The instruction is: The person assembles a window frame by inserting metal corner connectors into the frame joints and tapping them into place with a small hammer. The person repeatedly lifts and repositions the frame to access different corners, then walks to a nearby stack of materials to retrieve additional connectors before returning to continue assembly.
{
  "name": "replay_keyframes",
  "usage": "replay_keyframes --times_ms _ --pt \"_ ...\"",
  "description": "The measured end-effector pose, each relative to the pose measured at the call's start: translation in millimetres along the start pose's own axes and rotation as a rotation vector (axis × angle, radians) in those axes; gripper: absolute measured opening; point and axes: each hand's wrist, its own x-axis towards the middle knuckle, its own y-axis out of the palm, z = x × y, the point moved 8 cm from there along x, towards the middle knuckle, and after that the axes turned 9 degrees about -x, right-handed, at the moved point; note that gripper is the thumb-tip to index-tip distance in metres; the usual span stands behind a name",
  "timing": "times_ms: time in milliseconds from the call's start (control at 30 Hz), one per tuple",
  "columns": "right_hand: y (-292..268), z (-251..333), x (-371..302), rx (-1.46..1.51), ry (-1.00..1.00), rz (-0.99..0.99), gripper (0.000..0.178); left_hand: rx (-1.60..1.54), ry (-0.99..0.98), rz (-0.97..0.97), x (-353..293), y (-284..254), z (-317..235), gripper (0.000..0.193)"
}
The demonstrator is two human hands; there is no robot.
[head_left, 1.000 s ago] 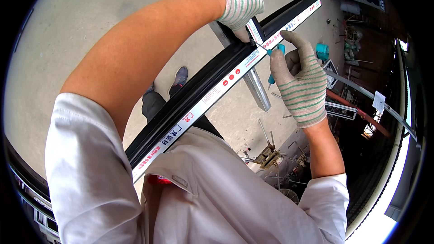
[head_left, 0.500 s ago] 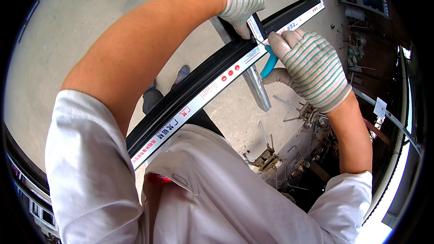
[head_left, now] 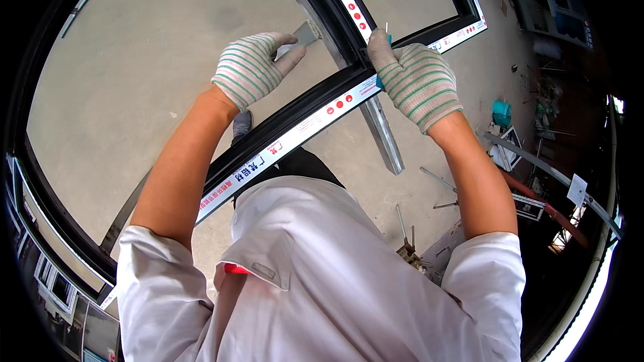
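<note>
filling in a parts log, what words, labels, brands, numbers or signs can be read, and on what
Wording not copied:
White strip on the black frame: blue and red lettering, legible in part; finer print too small.
Same strip: red round symbols, details too small.
Shirt patch: any lettering too small.
White tag: none readable.

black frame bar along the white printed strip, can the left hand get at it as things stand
Probably yes: the open left hand is apart from the black frame bar, but nothing visible blocks the way; the right hand, with the turquoise-handled tool, is off to the right.
</note>
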Motion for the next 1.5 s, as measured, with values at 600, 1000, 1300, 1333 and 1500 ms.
replay_keyframes --times_ms 600,1000,1300,1333,1500 --pt "-38 38 -39 -0.469 -1.068 -0.401 0.053 -0.484 -0.566 -0.521 -231 -53 63 0.030" --pt "-26 54 -28 -0.815 -0.701 -0.264 0.045 -1.060 -0.730 -0.307 -228 -50 86 0.033" --pt "-25 54 -19 -0.796 -0.525 -0.222 0.056 -1.376 -0.651 -0.365 -231 -56 71 0.034" --pt "-24 52 -18 -0.791 -0.502 -0.215 0.057 -1.383 -0.635 -0.373 -231 -57 67 0.034" --pt "-24 51 -18 -0.757 -0.385 -0.114 0.063 -1.505 -0.577 -0.465 -233 -46 59 0.041"
